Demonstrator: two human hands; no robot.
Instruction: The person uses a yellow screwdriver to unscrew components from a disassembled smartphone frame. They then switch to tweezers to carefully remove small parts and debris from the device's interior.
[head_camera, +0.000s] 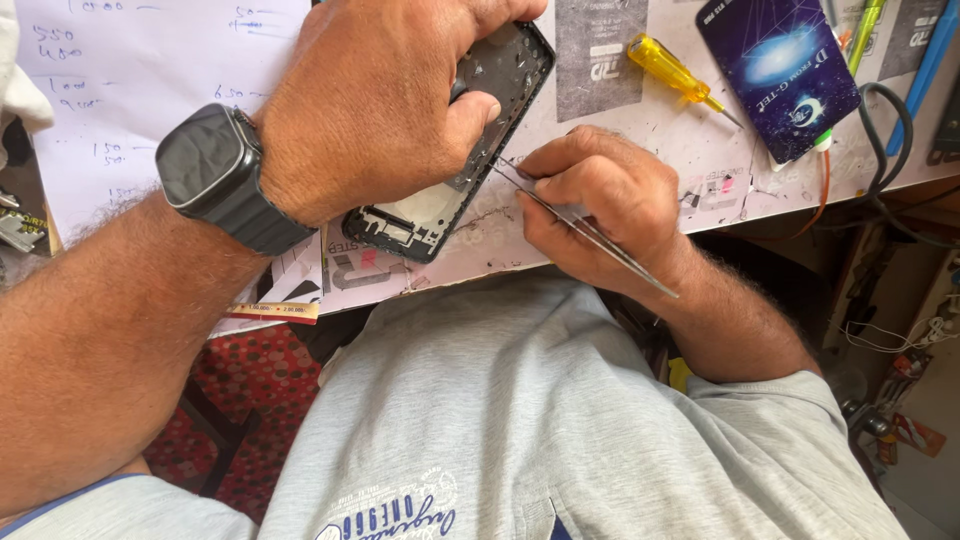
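An opened black phone body (440, 205) lies tilted on the white worktop (660, 130), its inner parts showing. My left hand (370, 100), with a dark smartwatch (215, 170) on its wrist, grips the phone from above, the thumb pressed on its inside. My right hand (600, 205) holds metal tweezers (580, 225) pinched between the fingers. The tweezer tips touch the phone's right edge near my left thumb.
A yellow-handled screwdriver (672, 70) and a dark blue card (780, 70) lie at the back of the worktop. Handwritten paper sheets (130, 90) cover the left side. Black cables (890, 150) hang off the right edge. The table's front edge is close to my grey shirt.
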